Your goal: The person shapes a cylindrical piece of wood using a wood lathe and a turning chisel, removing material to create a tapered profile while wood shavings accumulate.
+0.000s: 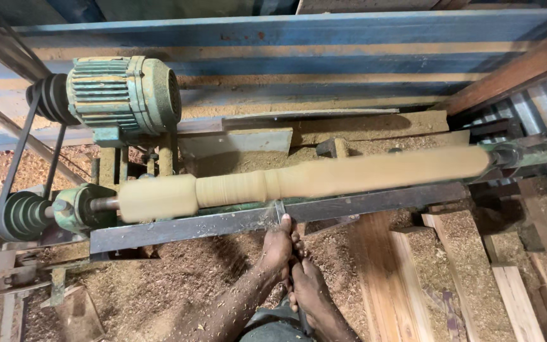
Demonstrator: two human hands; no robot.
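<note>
1. Head view. Both my hands are closed on one chisel [281, 212], its blade laid across the steel tool rest [235, 221] just ahead of my knuckles.
2. My left hand [278, 247] grips nearest the blade, thumb pointing up along it, almost touching the rest.
3. My right hand [309, 288] is clamped on the handle just behind the left; the two hands touch.
4. The chisel tip meets the wooden spindle [305, 180], which lies directly beyond my hands, blurred, part round and part grooved.
5. Far to the left of my hands: green motor [125, 92], black belt [17, 149], stepped pulley [23, 215].
6. Sawdust [159, 285] lies below and left of my hands, specks stuck to my forearm.
7. Planks [406, 278] lie right of my hands.
</note>
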